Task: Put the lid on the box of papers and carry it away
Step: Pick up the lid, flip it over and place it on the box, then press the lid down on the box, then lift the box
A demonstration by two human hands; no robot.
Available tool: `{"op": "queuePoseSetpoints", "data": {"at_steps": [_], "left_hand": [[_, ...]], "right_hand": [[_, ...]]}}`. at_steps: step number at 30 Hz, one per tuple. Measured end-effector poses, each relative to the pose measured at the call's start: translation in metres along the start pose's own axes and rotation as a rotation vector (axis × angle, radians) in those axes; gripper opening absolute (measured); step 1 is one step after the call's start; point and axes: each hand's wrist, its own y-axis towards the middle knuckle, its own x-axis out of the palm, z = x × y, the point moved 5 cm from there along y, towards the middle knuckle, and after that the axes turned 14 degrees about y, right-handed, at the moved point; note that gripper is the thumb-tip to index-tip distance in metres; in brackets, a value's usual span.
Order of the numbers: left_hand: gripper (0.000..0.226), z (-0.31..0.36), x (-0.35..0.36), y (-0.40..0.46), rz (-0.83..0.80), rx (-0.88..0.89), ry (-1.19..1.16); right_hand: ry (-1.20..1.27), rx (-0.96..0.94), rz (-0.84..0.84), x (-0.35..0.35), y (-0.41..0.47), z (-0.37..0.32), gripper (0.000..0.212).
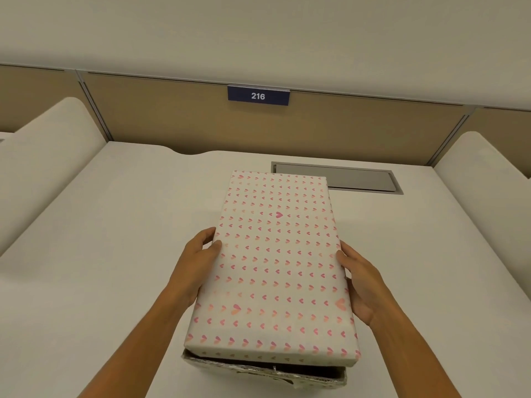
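Note:
A white lid (274, 265) printed with small pink hearts lies over the box (267, 372) on the white desk (100, 239). At the near end the lid sits raised, and a dark gap shows the box's grey cardboard rim below it. My left hand (196, 261) grips the lid's left edge, thumb on top. On the opposite side, my right hand (360, 285) holds the right edge the same way. The papers inside are hidden by the lid.
A grey cable hatch (359, 180) is set into the desk behind the box at the right. A tan partition with a blue "216" sign (258, 95) closes the back. Rounded white dividers (48, 156) flank the desk on both sides.

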Motion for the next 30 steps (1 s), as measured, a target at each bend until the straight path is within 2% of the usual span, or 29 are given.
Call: {"op": "queuePoseSetpoints", "data": {"at_steps": [7, 17, 22, 25, 30], "left_hand": [[0.034, 0.007, 0.0, -0.001, -0.009, 0.053, 0.076], [0.025, 0.007, -0.001, 0.006, -0.075, -0.04, 0.009], [0.022, -0.004, -0.007, -0.005, -0.042, -0.041, 0.033], [0.021, -0.019, -0.01, -0.023, -0.079, -0.052, 0.068], [0.032, -0.041, -0.012, -0.06, -0.087, -0.107, 0.005]], "right_hand": [[-0.007, -0.038, -0.001, -0.003, -0.005, 0.004, 0.02], [-0.006, -0.056, 0.065, -0.008, -0.006, 0.001, 0.015], [-0.026, -0.049, 0.015, -0.013, -0.019, 0.006, 0.018], [-0.072, -0.043, -0.008, -0.021, -0.032, 0.015, 0.018], [-0.106, 0.035, -0.036, -0.025, -0.052, 0.035, 0.018]]}}
